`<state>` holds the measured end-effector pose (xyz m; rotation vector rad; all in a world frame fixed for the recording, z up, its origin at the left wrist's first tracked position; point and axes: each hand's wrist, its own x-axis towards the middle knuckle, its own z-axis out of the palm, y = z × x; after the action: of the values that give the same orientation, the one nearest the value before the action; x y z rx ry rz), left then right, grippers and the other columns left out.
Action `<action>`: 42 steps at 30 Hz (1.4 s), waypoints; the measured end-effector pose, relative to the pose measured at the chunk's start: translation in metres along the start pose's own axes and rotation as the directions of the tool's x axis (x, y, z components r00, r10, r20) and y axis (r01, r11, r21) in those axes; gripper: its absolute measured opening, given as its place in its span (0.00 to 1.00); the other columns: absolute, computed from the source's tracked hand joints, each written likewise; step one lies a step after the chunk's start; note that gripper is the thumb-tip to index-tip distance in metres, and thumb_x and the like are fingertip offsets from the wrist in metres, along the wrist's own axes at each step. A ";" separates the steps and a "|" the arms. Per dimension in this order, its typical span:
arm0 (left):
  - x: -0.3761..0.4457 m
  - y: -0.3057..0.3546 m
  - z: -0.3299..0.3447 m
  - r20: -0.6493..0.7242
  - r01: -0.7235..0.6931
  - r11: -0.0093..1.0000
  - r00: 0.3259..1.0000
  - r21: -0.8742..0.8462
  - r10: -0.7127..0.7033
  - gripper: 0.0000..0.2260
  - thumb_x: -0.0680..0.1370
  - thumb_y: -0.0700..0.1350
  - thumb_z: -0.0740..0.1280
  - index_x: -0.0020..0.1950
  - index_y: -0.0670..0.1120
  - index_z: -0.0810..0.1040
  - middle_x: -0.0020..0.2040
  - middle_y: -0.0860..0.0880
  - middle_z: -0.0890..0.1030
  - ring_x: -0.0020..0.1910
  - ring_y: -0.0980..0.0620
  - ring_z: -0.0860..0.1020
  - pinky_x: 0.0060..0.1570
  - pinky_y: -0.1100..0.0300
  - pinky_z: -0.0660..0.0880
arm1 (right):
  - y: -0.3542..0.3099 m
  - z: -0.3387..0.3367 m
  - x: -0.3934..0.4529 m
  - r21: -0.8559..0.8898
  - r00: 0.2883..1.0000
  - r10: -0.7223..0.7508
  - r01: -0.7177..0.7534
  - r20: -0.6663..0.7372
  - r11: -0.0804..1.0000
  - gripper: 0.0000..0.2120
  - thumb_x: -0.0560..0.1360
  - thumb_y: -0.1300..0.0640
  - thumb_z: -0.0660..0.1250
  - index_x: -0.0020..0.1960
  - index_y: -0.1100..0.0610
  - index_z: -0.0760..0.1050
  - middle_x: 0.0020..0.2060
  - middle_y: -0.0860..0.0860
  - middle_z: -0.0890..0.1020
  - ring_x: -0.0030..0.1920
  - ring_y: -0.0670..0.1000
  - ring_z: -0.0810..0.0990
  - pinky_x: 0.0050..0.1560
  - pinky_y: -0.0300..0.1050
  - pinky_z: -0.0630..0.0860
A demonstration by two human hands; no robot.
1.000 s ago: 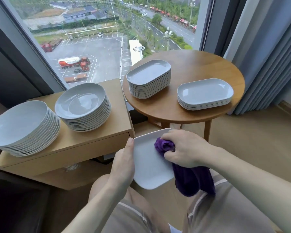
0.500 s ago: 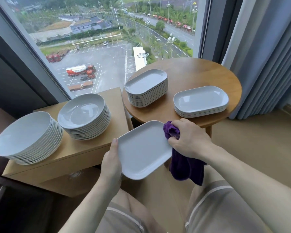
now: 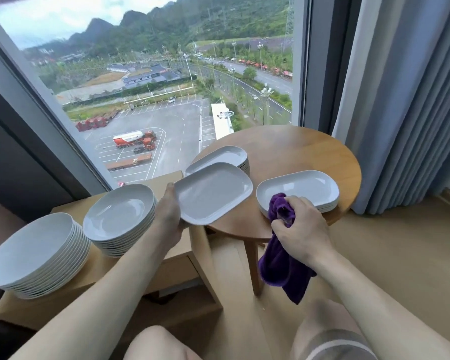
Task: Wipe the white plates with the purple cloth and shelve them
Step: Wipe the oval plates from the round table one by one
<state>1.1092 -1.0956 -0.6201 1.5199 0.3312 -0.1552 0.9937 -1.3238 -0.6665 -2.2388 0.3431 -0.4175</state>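
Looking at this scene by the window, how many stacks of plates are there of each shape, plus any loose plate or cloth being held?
Stacks of round white plates on the wooden cabinet: 2
Stacks of rectangular white plates on the round wooden table: 2
Single rectangular white plate held in the left hand: 1
Purple cloth gripped in the right hand: 1
Total: 6
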 end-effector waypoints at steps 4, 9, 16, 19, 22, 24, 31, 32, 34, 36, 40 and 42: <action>0.036 0.022 0.016 -0.003 0.025 1.000 1.000 0.007 -0.025 0.18 0.86 0.59 0.54 0.56 0.49 0.78 0.51 0.45 0.83 0.50 0.43 0.83 0.51 0.43 0.83 | 0.008 -0.006 0.009 0.000 0.999 0.041 -0.041 -0.028 0.999 0.07 0.73 0.53 0.67 0.42 0.49 0.69 0.42 0.48 0.74 0.38 0.50 0.75 0.39 0.50 0.72; 0.081 0.029 0.036 -0.012 0.103 0.995 0.995 0.010 -0.102 0.16 0.86 0.57 0.55 0.61 0.47 0.75 0.55 0.43 0.83 0.55 0.41 0.83 0.55 0.41 0.83 | 0.013 -0.010 0.012 0.005 0.997 0.055 -0.055 -0.052 0.998 0.08 0.73 0.54 0.67 0.40 0.49 0.68 0.41 0.48 0.74 0.37 0.50 0.74 0.35 0.46 0.69; 0.120 0.042 0.058 -0.138 0.094 0.981 0.988 0.168 -0.071 0.13 0.84 0.47 0.56 0.63 0.41 0.72 0.48 0.40 0.80 0.36 0.42 0.81 0.23 0.56 0.79 | 0.019 -0.015 0.015 -0.008 0.995 0.076 -0.077 -0.069 0.997 0.08 0.73 0.53 0.67 0.40 0.48 0.67 0.41 0.47 0.74 0.37 0.48 0.75 0.36 0.45 0.70; 0.130 0.047 0.062 -0.168 0.060 0.947 0.986 0.314 -0.007 0.13 0.85 0.49 0.56 0.62 0.42 0.71 0.52 0.41 0.78 0.37 0.43 0.79 0.35 0.52 0.82 | 0.020 -0.016 0.016 -0.010 0.994 0.092 -0.093 -0.052 0.996 0.07 0.73 0.52 0.67 0.42 0.47 0.67 0.42 0.46 0.74 0.38 0.48 0.75 0.37 0.47 0.70; 0.142 0.047 0.058 -0.140 -0.036 0.844 0.982 0.535 0.130 0.19 0.84 0.48 0.56 0.70 0.41 0.74 0.65 0.40 0.76 0.53 0.38 0.79 0.55 0.47 0.82 | 0.020 -0.015 0.016 -0.009 0.995 0.097 -0.097 -0.035 0.995 0.05 0.73 0.52 0.66 0.46 0.47 0.69 0.44 0.45 0.74 0.40 0.47 0.75 0.38 0.47 0.71; 0.143 0.043 0.054 -0.106 -0.083 0.796 0.978 0.599 0.182 0.23 0.83 0.49 0.56 0.74 0.38 0.71 0.70 0.39 0.76 0.67 0.36 0.76 0.65 0.47 0.76 | 0.020 -0.014 0.015 -0.011 0.995 0.097 -0.097 -0.028 0.995 0.06 0.74 0.51 0.66 0.48 0.48 0.71 0.45 0.44 0.74 0.40 0.47 0.75 0.38 0.46 0.71; 0.117 0.012 0.042 -0.065 -0.129 0.715 0.969 0.687 0.237 0.27 0.81 0.51 0.60 0.78 0.41 0.66 0.74 0.41 0.72 0.72 0.38 0.70 0.64 0.49 0.70 | 0.018 -0.014 0.013 -0.024 0.997 0.078 -0.079 -0.019 0.997 0.06 0.74 0.51 0.67 0.48 0.48 0.70 0.45 0.45 0.74 0.40 0.47 0.75 0.35 0.41 0.69; 0.110 0.006 0.043 -0.059 -0.183 0.676 0.946 0.714 0.319 0.25 0.81 0.49 0.61 0.77 0.42 0.66 0.73 0.41 0.71 0.73 0.39 0.69 0.67 0.48 0.69 | 0.018 -0.014 0.014 -0.025 0.997 0.075 -0.075 -0.021 0.997 0.06 0.74 0.51 0.67 0.48 0.48 0.70 0.45 0.45 0.74 0.40 0.48 0.75 0.35 0.42 0.70; 0.087 -0.007 0.053 0.031 -0.350 0.601 0.879 0.719 0.475 0.20 0.80 0.46 0.63 0.72 0.43 0.71 0.66 0.43 0.76 0.68 0.42 0.73 0.66 0.48 0.71 | 0.019 -0.015 0.015 -0.019 0.997 0.078 -0.078 -0.024 0.997 0.06 0.74 0.51 0.67 0.47 0.48 0.70 0.44 0.45 0.74 0.40 0.49 0.76 0.37 0.45 0.71; 0.063 -0.025 0.071 0.201 -0.450 0.548 0.868 0.705 0.454 0.13 0.80 0.44 0.64 0.65 0.46 0.75 0.55 0.48 0.80 0.58 0.46 0.78 0.55 0.54 0.73 | 0.020 -0.016 0.016 -0.010 0.995 0.090 -0.090 -0.030 0.996 0.05 0.73 0.52 0.67 0.46 0.48 0.70 0.44 0.46 0.74 0.40 0.49 0.76 0.38 0.47 0.72; 0.040 -0.068 0.116 0.352 -0.348 0.583 0.929 0.734 0.111 0.17 0.79 0.53 0.64 0.65 0.47 0.71 0.55 0.47 0.82 0.45 0.49 0.84 0.47 0.52 0.82 | 0.024 -0.020 0.019 -0.010 0.994 0.095 -0.096 -0.053 0.995 0.07 0.73 0.52 0.67 0.43 0.48 0.68 0.42 0.47 0.74 0.39 0.49 0.74 0.37 0.46 0.70; 0.038 -0.084 0.132 0.317 -0.240 0.669 0.948 0.703 0.007 0.19 0.80 0.55 0.63 0.64 0.45 0.69 0.51 0.44 0.83 0.36 0.49 0.84 0.45 0.49 0.85 | 0.025 -0.022 0.020 -0.018 0.993 0.094 -0.095 -0.067 0.995 0.08 0.73 0.52 0.67 0.42 0.48 0.67 0.42 0.47 0.74 0.39 0.48 0.74 0.36 0.45 0.69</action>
<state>1.1348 -1.2274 -0.7091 2.2909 -0.1108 -0.4410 1.0004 -1.3620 -0.6689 -2.2226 0.4881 -0.4400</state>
